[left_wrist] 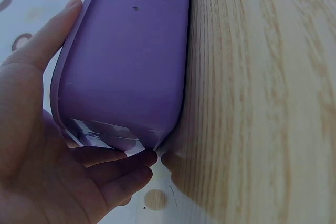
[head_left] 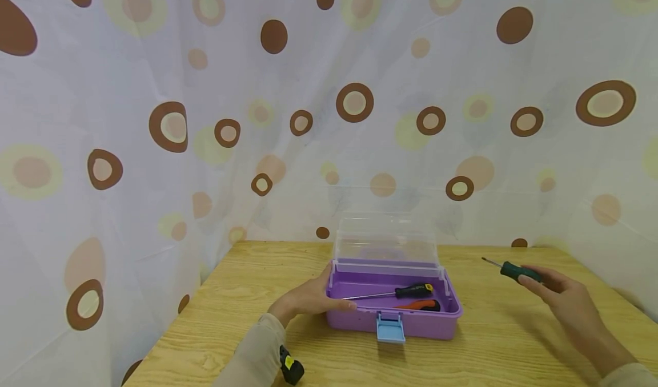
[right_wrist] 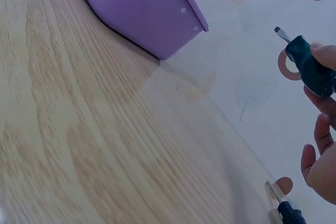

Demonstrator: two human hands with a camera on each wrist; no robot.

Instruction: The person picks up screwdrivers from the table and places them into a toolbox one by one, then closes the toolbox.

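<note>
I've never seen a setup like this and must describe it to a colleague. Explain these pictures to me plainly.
There is no machine here, only a person's bare left hand and right hand. The picture showing both comes from a camera on the head; the others come from one on each wrist. On the wooden table stands a purple box with its clear lid open. Inside lie a black-handled screwdriver and an orange and black tool. Nearer the viewer is a black and yellow item, partly hidden by the left sleeve; I cannot say what. The left hand grips the box's left end, thumb at its front rim. The right hand holds a green-handled screwdriver above the table.
</note>
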